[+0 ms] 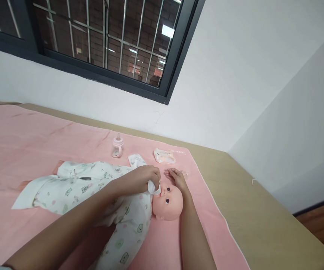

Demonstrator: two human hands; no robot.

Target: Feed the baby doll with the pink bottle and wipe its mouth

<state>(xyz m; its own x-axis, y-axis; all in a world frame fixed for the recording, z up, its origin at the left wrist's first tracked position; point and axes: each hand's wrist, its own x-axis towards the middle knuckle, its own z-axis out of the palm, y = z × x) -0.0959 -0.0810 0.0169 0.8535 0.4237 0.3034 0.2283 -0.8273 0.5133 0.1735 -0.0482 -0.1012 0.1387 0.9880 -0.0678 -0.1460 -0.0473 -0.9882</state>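
A baby doll (170, 207) in white printed pajamas (83, 187) lies on its back, its head to the right and feet to the left. My left hand (147, 178) is closed on a white wipe (154, 187) and holds it against the doll's mouth and chin. Beyond the crown of the doll's head my right forearm passes close by, and my right hand (176, 178) rests beside the doll's cheek with its fingers loosely bent and apart. Nothing shows in that hand.
A pink blanket (52, 131) covers much of the wooden surface (220, 176). Behind the doll stand a pink-capped baby bottle (117, 147) and a small clear plastic packet (164, 156). A white wall with a barred window (108, 41) rises at the back.
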